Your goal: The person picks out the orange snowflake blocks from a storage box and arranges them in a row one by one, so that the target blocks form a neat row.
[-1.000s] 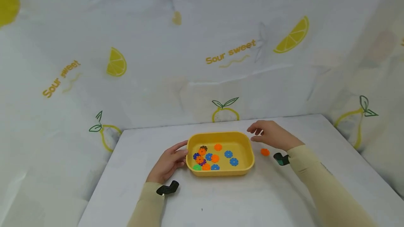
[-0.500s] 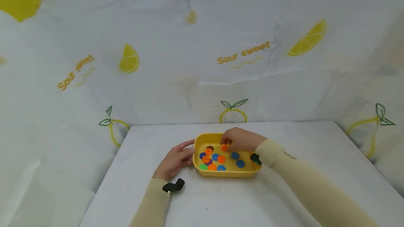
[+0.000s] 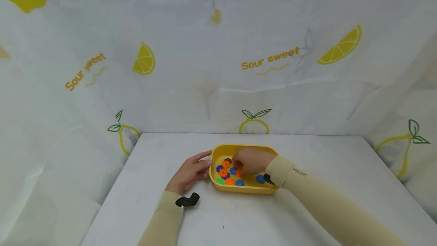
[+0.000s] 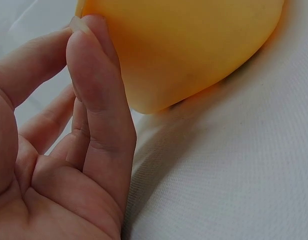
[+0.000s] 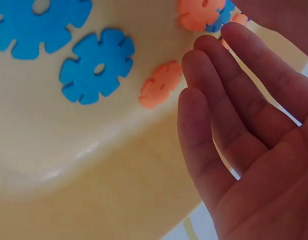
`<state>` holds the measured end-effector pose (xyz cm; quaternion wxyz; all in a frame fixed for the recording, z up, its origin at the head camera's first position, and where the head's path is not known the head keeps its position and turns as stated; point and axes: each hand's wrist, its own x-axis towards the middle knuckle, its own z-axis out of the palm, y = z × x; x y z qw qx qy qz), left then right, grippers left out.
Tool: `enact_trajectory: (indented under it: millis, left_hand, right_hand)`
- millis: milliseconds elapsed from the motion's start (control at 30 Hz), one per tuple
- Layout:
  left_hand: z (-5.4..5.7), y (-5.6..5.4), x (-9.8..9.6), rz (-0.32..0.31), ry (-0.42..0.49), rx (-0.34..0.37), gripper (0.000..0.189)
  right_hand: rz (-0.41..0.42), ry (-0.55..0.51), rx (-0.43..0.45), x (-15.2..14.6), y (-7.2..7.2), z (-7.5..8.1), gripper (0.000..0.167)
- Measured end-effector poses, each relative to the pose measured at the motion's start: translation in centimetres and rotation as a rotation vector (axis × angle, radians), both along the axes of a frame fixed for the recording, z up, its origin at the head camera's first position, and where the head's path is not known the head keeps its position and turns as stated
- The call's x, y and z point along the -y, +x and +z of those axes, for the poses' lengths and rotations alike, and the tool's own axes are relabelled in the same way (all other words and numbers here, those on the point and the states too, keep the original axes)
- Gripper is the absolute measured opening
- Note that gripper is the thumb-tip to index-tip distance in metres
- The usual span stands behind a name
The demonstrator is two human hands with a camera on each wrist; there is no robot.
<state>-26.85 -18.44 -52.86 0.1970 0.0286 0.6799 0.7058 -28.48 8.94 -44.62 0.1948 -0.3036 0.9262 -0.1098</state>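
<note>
A yellow plastic tray (image 3: 239, 189) holds several notched interlocking discs: orange (image 3: 230, 181), blue (image 3: 240, 182), green (image 3: 220, 181), purple and brown. At its left end my left hand (image 3: 187, 174) grips the rim. In the left wrist view, the fingertips meet at the edge of the tray (image 4: 194, 45). My right hand (image 3: 254, 159) reaches down into the middle of the tray, covering some discs. The right wrist view shows its fingers (image 5: 194, 125) loosely extended, with an orange disc (image 5: 153, 94) right by the fingertips and a blue disc (image 5: 80, 75) farther left.
The tray stands on a white-covered table (image 3: 218, 219). Behind it rises a white cloth backdrop (image 3: 191, 98) with lemon prints. The right sleeve (image 3: 317, 193) crosses above the table on the right side.
My right hand has moved left from beside the tray, over its rim and down among the discs. An orange disc seen right of the tray no longer shows. The left hand stays at the rim.
</note>
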Motion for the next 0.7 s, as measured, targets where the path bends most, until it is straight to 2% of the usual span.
enact_trajectory:
  millis: [433,700]
  left_hand:
    - [0.06,0.09,0.03,0.011,0.017,0.02,0.06]
    - [0.24,0.14,-0.07,0.013,0.009,0.019,0.059]
  right_hand:
    - [0.045,0.061,-0.075,0.54,0.04,-0.74,0.018]
    - [0.033,0.019,-0.05,0.12,-0.13,-0.57,0.015]
